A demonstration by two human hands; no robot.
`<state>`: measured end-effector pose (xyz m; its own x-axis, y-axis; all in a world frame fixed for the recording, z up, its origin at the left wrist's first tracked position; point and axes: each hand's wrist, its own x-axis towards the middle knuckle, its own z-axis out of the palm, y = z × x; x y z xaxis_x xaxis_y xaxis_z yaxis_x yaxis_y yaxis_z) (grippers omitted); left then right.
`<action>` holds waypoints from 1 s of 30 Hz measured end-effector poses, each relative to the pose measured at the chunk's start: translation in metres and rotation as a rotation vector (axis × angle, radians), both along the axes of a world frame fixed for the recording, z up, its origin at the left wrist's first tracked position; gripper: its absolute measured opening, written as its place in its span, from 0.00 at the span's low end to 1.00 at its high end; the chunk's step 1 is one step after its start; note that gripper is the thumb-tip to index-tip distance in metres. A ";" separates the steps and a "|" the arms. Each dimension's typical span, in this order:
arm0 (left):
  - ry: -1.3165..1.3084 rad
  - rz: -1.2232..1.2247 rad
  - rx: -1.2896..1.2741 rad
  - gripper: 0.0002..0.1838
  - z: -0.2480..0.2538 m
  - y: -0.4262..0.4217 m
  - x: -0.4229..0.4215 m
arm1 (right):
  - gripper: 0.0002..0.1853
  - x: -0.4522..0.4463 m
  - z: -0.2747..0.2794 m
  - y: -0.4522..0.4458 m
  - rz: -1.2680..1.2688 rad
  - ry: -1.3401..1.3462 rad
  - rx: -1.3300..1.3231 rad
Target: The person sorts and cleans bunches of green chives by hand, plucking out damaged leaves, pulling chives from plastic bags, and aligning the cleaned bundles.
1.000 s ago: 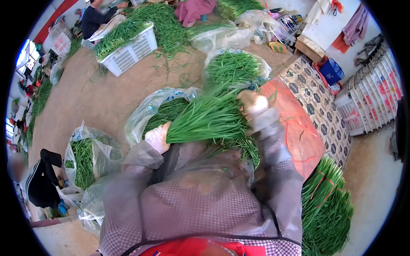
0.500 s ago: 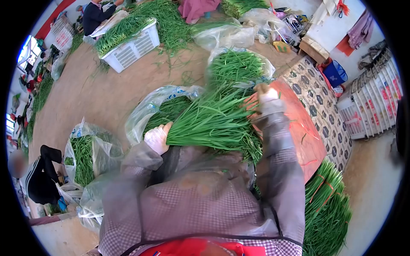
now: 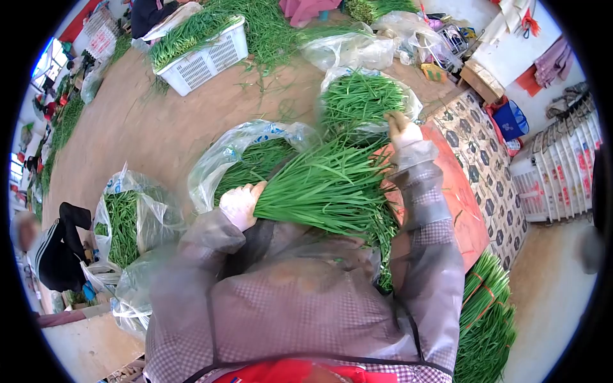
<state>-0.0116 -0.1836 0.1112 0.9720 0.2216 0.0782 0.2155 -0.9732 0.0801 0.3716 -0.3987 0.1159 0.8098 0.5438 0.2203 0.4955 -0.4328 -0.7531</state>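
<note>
My left hand (image 3: 241,204), in a pale glove, is closed round one end of a bunch of garlic chives (image 3: 319,191). The long green leaves fan out to the right across my lap. Beyond the bunch's upper right side is my right hand (image 3: 402,131), its fingers pinched together; whether a thin leaf is between them I cannot make out. Just past that hand stands an open plastic bag of chives (image 3: 363,99). Another clear bag (image 3: 203,182) with chives inside lies open beyond my left hand.
A red board (image 3: 456,204) lies right of my right arm, with tied chive bundles (image 3: 488,306) below it. A white basket (image 3: 211,64) heaped with chives stands farther off. At left are a bag of chives (image 3: 121,223) and a seated person (image 3: 60,255).
My right hand has risen slightly beside the leaves and shows sharper now. My left hand keeps its hold on the chives. The whole view has shifted a little.
</note>
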 end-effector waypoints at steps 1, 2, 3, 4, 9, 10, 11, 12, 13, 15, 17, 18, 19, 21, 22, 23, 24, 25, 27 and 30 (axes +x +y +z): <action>-0.014 -0.017 0.007 0.39 -0.002 0.001 0.001 | 0.17 -0.015 0.017 0.009 0.125 -0.250 -0.119; -0.031 -0.032 0.011 0.40 -0.004 0.002 0.002 | 0.24 -0.029 0.032 0.020 0.251 -0.502 -0.239; -0.032 -0.029 0.009 0.40 -0.004 0.001 0.004 | 0.31 -0.039 0.041 0.033 0.371 -0.595 -0.348; -0.057 -0.041 0.015 0.39 -0.004 0.000 0.005 | 0.37 -0.049 0.047 0.047 0.495 -0.686 -0.456; -0.066 -0.062 -0.002 0.38 -0.003 0.001 0.005 | 0.34 -0.080 0.031 0.088 0.760 -0.835 -0.749; -0.066 -0.057 -0.004 0.38 -0.003 0.000 0.005 | 0.26 -0.082 0.031 0.085 0.667 -0.701 -0.757; -0.044 -0.049 0.000 0.39 -0.003 0.000 0.004 | 0.19 -0.086 0.030 0.082 0.577 -0.560 -0.765; -0.028 -0.039 0.006 0.39 -0.003 0.001 0.005 | 0.15 -0.085 0.029 0.080 0.483 -0.428 -0.769; -0.029 -0.032 0.002 0.39 -0.003 0.002 0.005 | 0.13 -0.053 0.005 0.082 0.417 -0.457 -0.725; -0.010 -0.052 -0.015 0.42 -0.002 0.004 0.002 | 0.13 -0.009 -0.005 0.064 0.263 -0.250 -0.588; -0.018 -0.048 -0.024 0.42 -0.003 0.005 0.002 | 0.16 -0.001 0.019 0.048 0.167 -0.041 -0.491; -0.019 -0.039 -0.034 0.42 -0.003 0.004 0.001 | 0.21 -0.004 0.022 0.040 0.323 0.003 -0.187; -0.023 -0.045 -0.036 0.42 -0.003 0.004 0.001 | 0.27 -0.008 0.025 0.032 0.473 0.044 0.121; -0.022 -0.035 -0.038 0.42 -0.004 0.004 0.002 | 0.36 -0.071 0.068 0.019 0.636 -0.114 -0.133; -0.022 -0.036 -0.037 0.42 -0.008 0.005 0.001 | 0.34 -0.075 0.060 0.016 0.692 -0.263 -0.174; -0.045 -0.046 -0.049 0.42 -0.013 0.008 0.000 | 0.33 -0.079 0.053 0.012 0.740 -0.417 -0.204; -0.068 -0.058 -0.061 0.41 -0.013 0.009 -0.001 | 0.27 -0.078 0.053 0.002 0.600 -0.372 -0.556; -0.070 -0.062 -0.059 0.41 -0.013 0.009 -0.004 | 0.22 -0.074 0.053 -0.009 0.444 -0.321 -0.903; -0.016 0.016 -0.103 0.40 -0.009 0.006 -0.005 | 0.15 -0.068 0.079 -0.025 0.174 0.483 -0.313; -0.076 -0.001 -0.078 0.39 -0.010 0.006 -0.007 | 0.22 0.004 0.054 -0.046 0.110 -0.157 -0.374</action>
